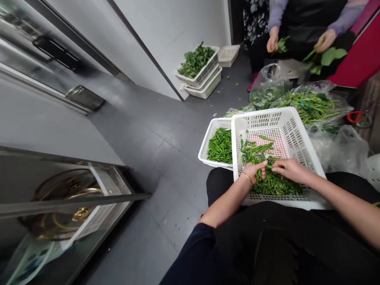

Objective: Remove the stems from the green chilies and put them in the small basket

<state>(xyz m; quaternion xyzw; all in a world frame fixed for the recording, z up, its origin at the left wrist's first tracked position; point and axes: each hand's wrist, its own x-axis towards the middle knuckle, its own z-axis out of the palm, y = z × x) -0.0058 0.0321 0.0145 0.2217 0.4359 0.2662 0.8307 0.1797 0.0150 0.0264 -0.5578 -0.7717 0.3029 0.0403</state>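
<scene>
A white perforated basket (307,148) rests across my lap, with green chili peppers (258,150) in its far left part and a heap of thin green stems (276,186) nearer me. Over the heap, my left hand (254,171) is closed around a few green chili peppers, its thumb pointing right. My right hand (286,168) pinches at the end of a pepper just beside the left thumb; the exact contact is too small to make out. Left of the basket stands a smaller white basket (202,152) filled with green chili peppers (220,145).
Across from me a person's hands (325,40) handle leafy greens. Plastic bags of greens (314,105) lie beyond my basket. Stacked white baskets (209,85) with leaves stand by the wall. A metal shelf (118,198) is at left; red-handled scissors (354,116) lie at right.
</scene>
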